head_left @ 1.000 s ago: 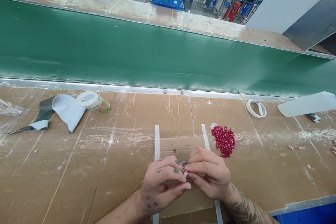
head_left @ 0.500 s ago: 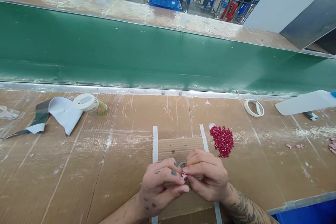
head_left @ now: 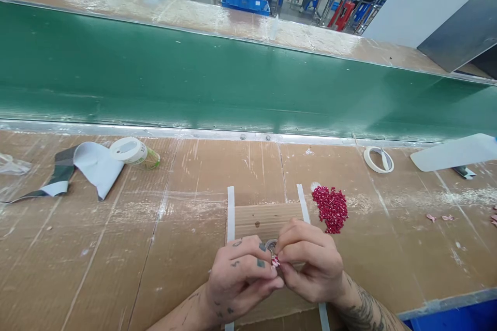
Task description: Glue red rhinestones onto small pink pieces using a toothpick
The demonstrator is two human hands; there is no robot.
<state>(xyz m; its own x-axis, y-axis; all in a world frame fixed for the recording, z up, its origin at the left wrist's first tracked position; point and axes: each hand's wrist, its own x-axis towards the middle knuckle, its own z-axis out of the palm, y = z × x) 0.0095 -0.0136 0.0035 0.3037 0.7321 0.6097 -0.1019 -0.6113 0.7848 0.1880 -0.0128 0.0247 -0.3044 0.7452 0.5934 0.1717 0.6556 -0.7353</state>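
Observation:
Both my hands work together low in the middle of the view, above a flat piece of corrugated cardboard (head_left: pixel 264 222). My left hand (head_left: pixel 240 276) and my right hand (head_left: pixel 310 261) pinch a small round metal ring (head_left: pixel 271 246) between their fingertips. A tiny pink-red piece (head_left: pixel 275 261) sits at the ring's lower edge, partly hidden by my fingers. A heap of small red granules (head_left: pixel 330 209) lies just beyond my right hand, on the brown work surface (head_left: pixel 163 227).
A green conveyor belt (head_left: pixel 217 83) runs behind the work surface. White tape strips (head_left: pixel 231 212) edge the cardboard. A white tape roll (head_left: pixel 378 160) lies right, a second roll (head_left: pixel 128 150) and white sheet (head_left: pixel 99 169) left. Several pink bits (head_left: pixel 438 217) lie far right. Co-workers sit far beyond.
My hands have shifted slightly and still pinch the ring. The pink piece sits a little lower and further right in the view.

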